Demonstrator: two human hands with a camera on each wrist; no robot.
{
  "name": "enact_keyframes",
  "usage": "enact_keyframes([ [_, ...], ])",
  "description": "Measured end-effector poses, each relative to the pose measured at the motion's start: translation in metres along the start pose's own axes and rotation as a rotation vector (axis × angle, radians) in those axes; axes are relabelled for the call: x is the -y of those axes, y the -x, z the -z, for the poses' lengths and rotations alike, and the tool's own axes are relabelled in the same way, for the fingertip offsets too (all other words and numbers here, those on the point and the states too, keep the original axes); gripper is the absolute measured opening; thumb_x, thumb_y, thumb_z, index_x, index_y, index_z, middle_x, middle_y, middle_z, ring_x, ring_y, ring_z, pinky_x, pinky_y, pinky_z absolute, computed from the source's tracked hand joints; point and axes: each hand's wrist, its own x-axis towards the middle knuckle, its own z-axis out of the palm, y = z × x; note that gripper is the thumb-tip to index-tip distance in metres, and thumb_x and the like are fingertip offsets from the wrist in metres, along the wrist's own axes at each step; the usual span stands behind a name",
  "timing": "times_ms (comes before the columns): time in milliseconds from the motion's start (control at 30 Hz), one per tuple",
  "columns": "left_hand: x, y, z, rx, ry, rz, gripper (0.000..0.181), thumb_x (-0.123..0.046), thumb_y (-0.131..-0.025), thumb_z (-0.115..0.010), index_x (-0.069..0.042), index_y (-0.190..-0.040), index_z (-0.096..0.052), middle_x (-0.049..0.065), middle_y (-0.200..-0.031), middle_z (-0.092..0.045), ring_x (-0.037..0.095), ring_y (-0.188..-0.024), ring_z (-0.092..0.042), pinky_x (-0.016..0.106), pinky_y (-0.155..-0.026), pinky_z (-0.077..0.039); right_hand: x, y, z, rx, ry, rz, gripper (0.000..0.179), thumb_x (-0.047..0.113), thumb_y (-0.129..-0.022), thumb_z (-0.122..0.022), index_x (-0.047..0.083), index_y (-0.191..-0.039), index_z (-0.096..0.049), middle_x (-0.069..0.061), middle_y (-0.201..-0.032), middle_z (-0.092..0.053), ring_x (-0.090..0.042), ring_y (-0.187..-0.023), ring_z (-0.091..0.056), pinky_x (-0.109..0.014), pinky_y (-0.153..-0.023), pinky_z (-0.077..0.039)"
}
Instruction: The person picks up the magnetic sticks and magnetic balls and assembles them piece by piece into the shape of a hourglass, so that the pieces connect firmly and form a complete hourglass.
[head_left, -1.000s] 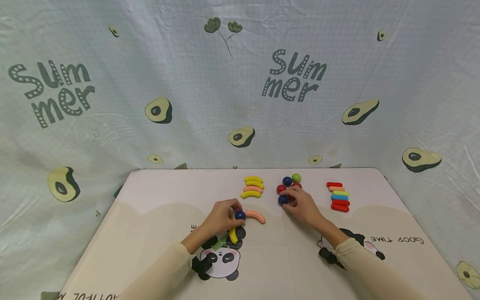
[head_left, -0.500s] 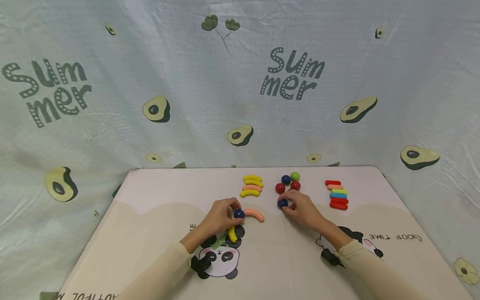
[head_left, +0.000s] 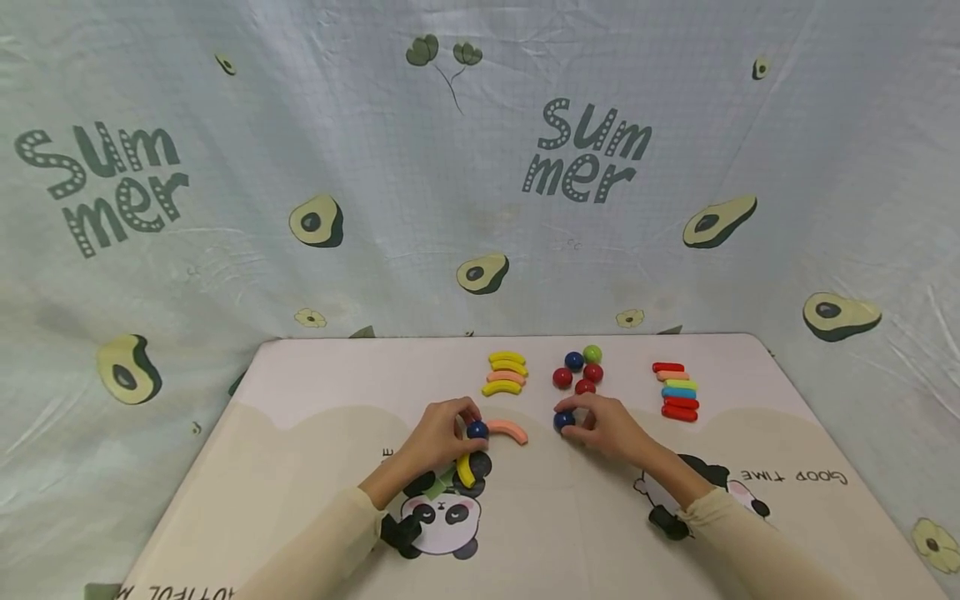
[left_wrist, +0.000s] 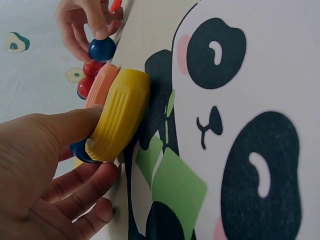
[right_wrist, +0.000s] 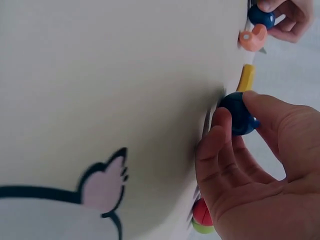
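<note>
My left hand (head_left: 442,433) pinches a dark blue ball (head_left: 477,429) between thumb and fingers, low over the table. Close by it lie two toy bananas: a yellow one (head_left: 465,471) just in front and a pink one (head_left: 508,430) to the right. In the left wrist view the yellow banana largely hides that ball. My right hand (head_left: 609,427) holds a second dark blue ball (head_left: 564,421) between its thumb and fingertips, in front of the ball cluster. The right wrist view shows this blue ball (right_wrist: 240,113) at the fingertips, close to the table surface.
Behind my right hand sit several balls: red (head_left: 562,377), blue (head_left: 573,361) and green (head_left: 592,355). A column of yellow and pink toy bananas (head_left: 504,387) lies at the back middle. Coloured sticks (head_left: 679,392) are stacked in a column at right. A printed cloth (head_left: 375,275) hangs behind the table.
My right hand has drawn the blue ball toward me, away from the cluster, and a red ball behind it has come into view. My left hand stays nearly still.
</note>
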Motion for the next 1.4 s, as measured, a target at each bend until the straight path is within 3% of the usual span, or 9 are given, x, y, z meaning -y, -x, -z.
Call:
enact_keyframes([
  [300, -0.002, 0.001, 0.001, -0.009, -0.005, -0.004, 0.028, -0.016, -0.086, -0.085, -0.008, -0.106, -0.066, 0.001, -0.094, -0.067, 0.014, -0.076, -0.056, 0.021, -0.065, -0.052, -0.001, 0.011, 0.0, 0.055, -0.052, -0.001, 0.04, 0.017, -0.091, -0.08, 0.014, -0.129, -0.068, 0.002, -0.104, -0.065, -0.009, -0.074, -0.057, -0.024, -0.065, -0.052],
  [567, -0.005, -0.001, 0.002, 0.009, -0.075, -0.012, 0.03, -0.017, -0.086, -0.085, -0.008, -0.107, -0.066, 0.004, -0.094, -0.067, 0.014, -0.075, -0.055, 0.022, -0.065, -0.052, 0.001, 0.016, -0.003, 0.031, -0.076, 0.0, 0.039, 0.016, -0.09, -0.081, 0.011, -0.125, -0.065, -0.004, -0.111, -0.068, -0.01, -0.075, -0.058, -0.023, -0.069, -0.053],
  [833, -0.012, -0.012, 0.001, 0.069, -0.151, -0.06, 0.046, -0.019, -0.086, -0.085, -0.009, -0.126, -0.066, 0.01, -0.111, -0.067, 0.019, -0.089, -0.058, 0.03, -0.079, -0.054, 0.0, 0.017, -0.004, 0.041, -0.08, -0.015, 0.038, 0.018, -0.09, -0.08, 0.012, -0.125, -0.065, -0.001, -0.11, -0.067, -0.011, -0.077, -0.057, -0.023, -0.068, -0.053],
  [1033, -0.021, -0.023, -0.004, 0.128, -0.174, -0.132, 0.041, -0.017, -0.089, -0.082, -0.008, -0.126, -0.069, 0.009, -0.118, -0.069, 0.024, -0.102, -0.06, 0.041, -0.092, -0.052, -0.002, 0.019, -0.005, 0.042, -0.084, -0.015, 0.04, 0.018, -0.09, -0.081, 0.011, -0.126, -0.066, -0.001, -0.112, -0.067, -0.011, -0.078, -0.057, -0.022, -0.07, -0.053],
  [1233, -0.025, -0.031, -0.012, 0.169, -0.248, -0.177, 0.031, -0.017, -0.09, -0.081, -0.011, -0.119, -0.074, 0.003, -0.115, -0.072, 0.019, -0.095, -0.058, 0.035, -0.091, -0.051, -0.002, 0.019, -0.007, 0.037, -0.088, -0.012, 0.041, 0.017, -0.09, -0.081, 0.011, -0.127, -0.065, -0.002, -0.114, -0.067, -0.011, -0.08, -0.058, -0.022, -0.071, -0.054],
  [1400, -0.026, -0.038, -0.017, 0.186, -0.238, -0.201, 0.024, -0.016, -0.09, -0.081, -0.011, -0.113, -0.076, -0.002, -0.102, -0.073, 0.014, -0.083, -0.055, 0.027, -0.079, -0.049, -0.001, 0.02, -0.007, 0.029, -0.087, -0.019, 0.04, 0.017, -0.09, -0.081, 0.011, -0.127, -0.066, -0.002, -0.113, -0.067, -0.011, -0.079, -0.058, -0.022, -0.071, -0.054],
])
